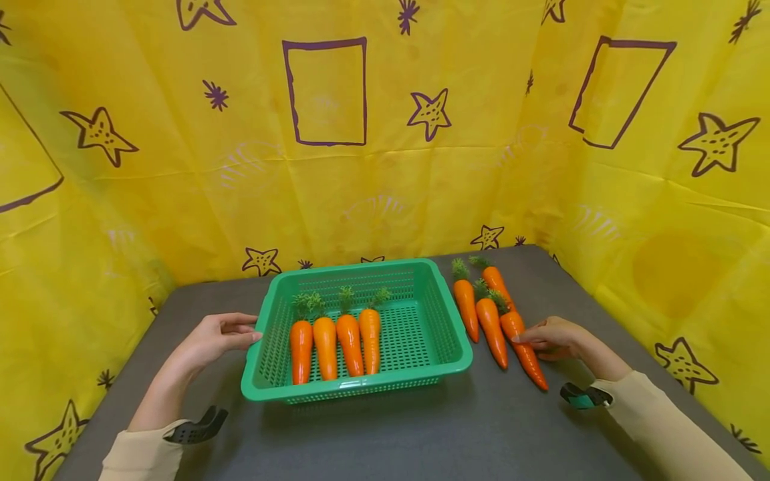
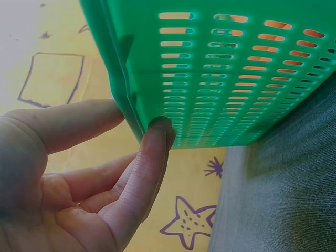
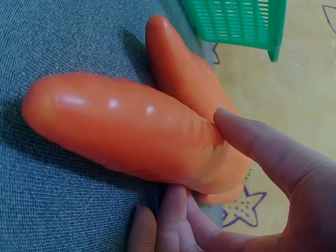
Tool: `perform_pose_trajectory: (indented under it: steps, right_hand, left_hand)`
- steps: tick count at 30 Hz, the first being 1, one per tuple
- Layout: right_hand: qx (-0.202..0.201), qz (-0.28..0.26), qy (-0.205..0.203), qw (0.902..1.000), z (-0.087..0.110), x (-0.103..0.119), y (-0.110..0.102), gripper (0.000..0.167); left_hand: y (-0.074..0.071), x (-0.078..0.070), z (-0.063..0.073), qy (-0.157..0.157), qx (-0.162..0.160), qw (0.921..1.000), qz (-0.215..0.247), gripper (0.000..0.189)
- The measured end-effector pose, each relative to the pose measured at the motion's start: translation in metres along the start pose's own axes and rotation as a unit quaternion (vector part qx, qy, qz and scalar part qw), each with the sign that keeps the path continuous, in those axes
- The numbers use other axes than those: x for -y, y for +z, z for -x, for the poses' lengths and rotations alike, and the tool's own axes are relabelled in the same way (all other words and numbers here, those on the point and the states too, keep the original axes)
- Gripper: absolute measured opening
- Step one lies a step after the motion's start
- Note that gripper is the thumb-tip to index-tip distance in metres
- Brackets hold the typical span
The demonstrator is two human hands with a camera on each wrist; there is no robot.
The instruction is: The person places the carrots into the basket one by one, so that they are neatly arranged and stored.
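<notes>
A green plastic basket stands on the dark table with several carrots side by side in its left half, leafy tops toward the back. My left hand pinches the basket's left rim between thumb and fingers; the left wrist view shows the thumb and fingertips at the rim. To the right of the basket lies a loose group of carrots. My right hand holds the nearest one, a carrot lying on the table, with thumb on one side and fingers on the other, as the right wrist view shows.
Yellow cloth with drawn stars and frames walls off the back and both sides. The dark grey table extends in front of the basket. Another carrot lies close along the basket's right wall.
</notes>
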State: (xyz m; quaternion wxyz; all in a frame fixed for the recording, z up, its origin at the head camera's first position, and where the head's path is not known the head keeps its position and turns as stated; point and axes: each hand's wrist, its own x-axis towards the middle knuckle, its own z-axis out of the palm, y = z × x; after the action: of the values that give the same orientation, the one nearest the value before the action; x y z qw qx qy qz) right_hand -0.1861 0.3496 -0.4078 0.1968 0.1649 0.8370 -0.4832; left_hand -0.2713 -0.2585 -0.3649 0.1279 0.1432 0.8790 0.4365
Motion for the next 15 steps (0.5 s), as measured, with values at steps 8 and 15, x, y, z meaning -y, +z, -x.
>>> perform_pose_trajectory:
  steps: [8,15]
  right_hand:
    - [0.022,-0.026,-0.003,0.9994,0.0012,-0.0006,-0.0014,0.024]
    - [0.034,-0.036,-0.010,0.9987,0.0006,-0.0031,-0.0021,0.031]
  left_hand:
    - [0.0001,-0.0005,0.0006,-0.003,0.000,0.9999,-0.010,0.065]
    - [-0.0001,-0.0011,0.0006,-0.002,0.000,0.9999,-0.013,0.065]
